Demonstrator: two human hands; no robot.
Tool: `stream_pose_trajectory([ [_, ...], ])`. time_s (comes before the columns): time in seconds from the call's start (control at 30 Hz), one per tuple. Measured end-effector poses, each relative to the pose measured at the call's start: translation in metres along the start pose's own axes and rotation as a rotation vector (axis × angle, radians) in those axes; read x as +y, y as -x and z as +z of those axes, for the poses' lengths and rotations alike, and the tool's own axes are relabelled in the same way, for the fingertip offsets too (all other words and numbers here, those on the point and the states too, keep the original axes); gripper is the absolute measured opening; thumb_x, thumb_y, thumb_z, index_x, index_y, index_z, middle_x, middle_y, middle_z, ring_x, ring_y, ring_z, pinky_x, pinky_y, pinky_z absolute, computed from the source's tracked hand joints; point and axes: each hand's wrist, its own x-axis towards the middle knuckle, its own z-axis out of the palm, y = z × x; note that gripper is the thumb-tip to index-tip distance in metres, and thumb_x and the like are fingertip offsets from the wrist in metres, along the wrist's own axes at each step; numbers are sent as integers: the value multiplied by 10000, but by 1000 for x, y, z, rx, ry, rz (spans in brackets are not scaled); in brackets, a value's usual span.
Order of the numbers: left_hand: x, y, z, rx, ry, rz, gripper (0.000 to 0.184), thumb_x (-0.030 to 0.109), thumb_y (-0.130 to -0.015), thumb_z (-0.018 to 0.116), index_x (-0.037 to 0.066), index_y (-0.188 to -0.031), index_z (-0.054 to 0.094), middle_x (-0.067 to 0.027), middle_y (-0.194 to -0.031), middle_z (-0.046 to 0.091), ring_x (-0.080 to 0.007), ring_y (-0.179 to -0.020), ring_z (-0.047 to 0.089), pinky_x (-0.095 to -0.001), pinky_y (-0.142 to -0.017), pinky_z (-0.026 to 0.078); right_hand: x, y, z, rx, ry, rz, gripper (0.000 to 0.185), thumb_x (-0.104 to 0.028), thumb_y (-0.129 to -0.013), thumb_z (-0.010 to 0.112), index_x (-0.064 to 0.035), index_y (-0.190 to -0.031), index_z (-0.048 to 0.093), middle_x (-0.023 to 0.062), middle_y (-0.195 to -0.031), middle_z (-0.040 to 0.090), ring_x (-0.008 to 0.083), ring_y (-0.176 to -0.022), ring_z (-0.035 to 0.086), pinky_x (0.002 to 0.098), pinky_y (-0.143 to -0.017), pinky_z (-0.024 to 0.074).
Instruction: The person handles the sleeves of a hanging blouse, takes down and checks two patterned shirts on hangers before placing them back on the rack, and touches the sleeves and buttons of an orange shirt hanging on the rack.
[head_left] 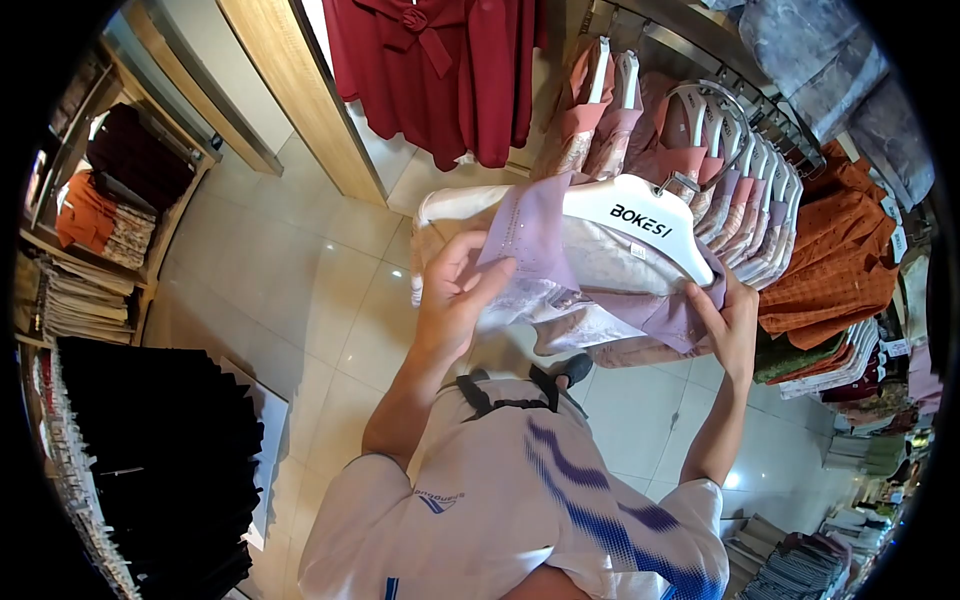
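Pale patterned fabric shirt (610,267) with lilac collar (533,238), on a white BOKESI-lettered hanger (655,243), is held above the glossy tiled floor (250,255); opposite collar sides are grasped by left hand (462,287) and right hand (730,317).

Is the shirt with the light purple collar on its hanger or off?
On: the white BOKESI hanger sits inside the shirt, one end tucked under the collar beside the right hand.
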Motion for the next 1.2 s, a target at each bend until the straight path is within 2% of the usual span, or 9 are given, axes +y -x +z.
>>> stream_pose_trajectory([
  [0.23, -7, -7, -8, 56, -17, -68, 108, 47, -889, 596, 9, -988, 583, -12, -927, 625, -45, -818, 558, -211, -729, 440, 2, -3, 1, -21, -17, 26, 340, -243, -816, 671, 63, -947, 605, 167, -613, 557, 190, -507, 512, 301, -543, 439],
  [0.33, -10, -9, -13, 31, -55, -62, 110, 46, -932, 515, -19, -1014, 548, -69, -956, 601, -106, -837, 549, -280, -747, 439, 4, -5, 3, -22, -9, 16, 336, -246, -814, 676, 63, -922, 600, 169, -601, 544, 199, -496, 502, 303, -535, 432],
  [0.43, -6, -11, -9, 39, 32, -87, 125, 90, -953, 491, -5, -1002, 555, -55, -917, 593, -92, -778, 516, -273, -682, 409, 7, -7, 2, -46, 9, 33, 334, -253, -815, 678, 59, -901, 598, 170, -593, 533, 207, -490, 494, 308, -532, 427],
  [0.5, -1, -14, -3, 34, 150, -96, 110, 114, -955, 511, 30, -949, 582, 18, -826, 588, -42, -734, 530, -206, -649, 412, 8, -8, 3, -64, 24, 43, 335, -258, -817, 679, 56, -903, 603, 168, -595, 542, 210, -499, 507, 313, -542, 434],
  [0.63, 2, -15, -4, 42, 180, -138, 124, 117, -964, 493, 38, -897, 561, 6, -805, 567, -52, -690, 499, -222, -602, 387, 7, -10, 6, -39, -29, 25, 332, -254, -816, 678, 56, -912, 607, 168, -603, 555, 213, -510, 525, 318, -553, 443],
  [0.8, 3, -22, -16, -142, 147, -124, 174, 141, -980, 458, 42, -847, 507, -25, -806, 549, -68, -629, 433, -240, -545, 349, 7, -13, 9, -35, -32, 9, 346, -256, -816, 674, 58, -947, 611, 182, -628, 579, 240, -535, 574, 328, -567, 454],
  [0.93, 19, -31, 3, -80, 154, -229, 169, 141, -984, 441, 29, -875, 504, -31, -788, 537, -94, -642, 451, -252, -558, 361, 8, -17, 11, -59, -38, -15, 363, -261, -820, 669, 58, -983, 611, 188, -637, 586, 257, -548, 593, 332, -575, 462],
  [1.03, 19, -41, 6, -182, 303, -301, 161, 131, -983, 436, 13, -899, 508, -58, -824, 536, -130, -677, 489, -274, -584, 385, 8, -19, 12, -121, 41, 2, 374, -268, -822, 667, 57, -998, 611, 194, -649, 593, 270, -564, 604, 331, -584, 468],
  [1.2, 11, -57, 12, -331, 123, -190, 138, 74, -961, 437, -19, -999, 531, -142, -1056, 576, -192, -790, 584, -306, -680, 456, -1, -24, 16, -114, -57, 78, 346, -272, -856, 646, 62, -942, 615, 122, -615, 570, 144, -549, 528, 310, -560, 446],
])
